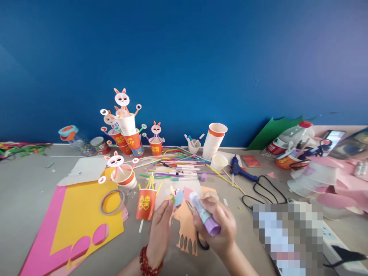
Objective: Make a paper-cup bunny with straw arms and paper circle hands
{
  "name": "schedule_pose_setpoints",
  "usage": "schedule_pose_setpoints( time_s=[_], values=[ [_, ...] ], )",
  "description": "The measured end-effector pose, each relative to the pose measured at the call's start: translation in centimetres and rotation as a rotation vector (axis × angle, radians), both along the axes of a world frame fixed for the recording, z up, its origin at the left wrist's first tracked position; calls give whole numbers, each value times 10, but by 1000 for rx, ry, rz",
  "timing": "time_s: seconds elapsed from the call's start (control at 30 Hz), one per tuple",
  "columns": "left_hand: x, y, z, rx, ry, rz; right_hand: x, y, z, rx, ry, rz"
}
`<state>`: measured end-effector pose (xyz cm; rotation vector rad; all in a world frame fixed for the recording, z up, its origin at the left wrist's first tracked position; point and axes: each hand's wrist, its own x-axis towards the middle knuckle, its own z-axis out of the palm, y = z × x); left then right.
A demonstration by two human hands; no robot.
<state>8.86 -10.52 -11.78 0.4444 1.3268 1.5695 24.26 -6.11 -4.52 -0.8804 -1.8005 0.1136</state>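
Observation:
My left hand [159, 234], with a red bead bracelet on the wrist, pinches a small blue and yellow paper cutout [176, 195] between its fingertips. My right hand [217, 226] is closed round a purple glue stick [204, 214], whose white tip points toward the cutout. Under both hands lies an orange paper piece [186, 226] with dark oval marks. A pair of scissors [201, 241] shows partly beneath my right hand. Just left of my left hand stands an upside-down red paper cup [146, 204].
Yellow and pink sheets [71, 226] and a tape ring [112, 202] lie at left. Bunny-topped cups [126, 130] are stacked at the back, beside coloured straws and markers [178, 165]. A stack of white cups [214, 142], a blue glue gun [240, 170] with black cord, and pink paper clutter sit right.

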Motion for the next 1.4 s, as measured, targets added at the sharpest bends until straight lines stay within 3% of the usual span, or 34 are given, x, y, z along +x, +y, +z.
schedule_pose_setpoints(
  time_s=[0.17, 0.33, 0.4, 0.5, 0.67, 0.73, 0.8, 0.9, 1.07, 1.17, 1.3, 1.4],
  values=[
    [4, -2, 0, -57, 104, -7, -19, -4, 1, -44, -65, 159],
    [0, -6, 7, 4, 136, -17, -16, 4, -5, -17, -44, 66],
    [-1, -3, 16, 34, 62, -52, -2, 7, -6, -62, 111, -28],
    [-1, 5, 32, 83, -134, -89, 22, 13, -5, -197, 545, -166],
    [-1, 14, 50, 126, -310, -204, 47, 24, -10, -743, 1202, 144],
    [0, 14, 51, 119, -358, -206, 52, 28, -17, -905, 1363, 182],
    [0, 14, 52, 110, -387, -208, 58, 30, -25, -966, 1405, 150],
    [0, 13, 52, 109, -416, -209, 70, 36, -41, -897, 1196, 47],
    [1, 12, 53, 137, -428, -265, 92, 45, -72, -734, 385, -358],
    [2, 11, 55, 145, -392, -332, 103, 49, -89, -693, 18, -489],
    [3, 9, 57, 180, -363, -357, 109, 49, -93, -671, -64, -478],
    [2, 8, 59, 186, -373, -342, 103, 36, -73, -466, -36, -565]
  ],
)
